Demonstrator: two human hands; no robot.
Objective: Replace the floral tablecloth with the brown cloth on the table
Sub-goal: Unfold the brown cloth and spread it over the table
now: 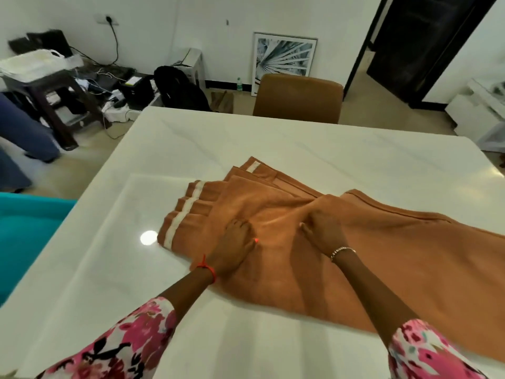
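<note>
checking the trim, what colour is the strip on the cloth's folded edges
Cream-white strip on the brown cloth; head view shows it.

Two hands, the left hand (235,243) and the right hand (323,231), one brown cloth (382,255) showing four white bands (175,228), and one white table (218,138) fill the frame. The wrists carry one red thread (206,268) and one silver bracelet (343,251); two floral sleeves (136,337) show. Beyond stand one brown chair (297,98), one framed picture (284,58), one black backpack (180,88) and one green bottle (239,84).
</note>
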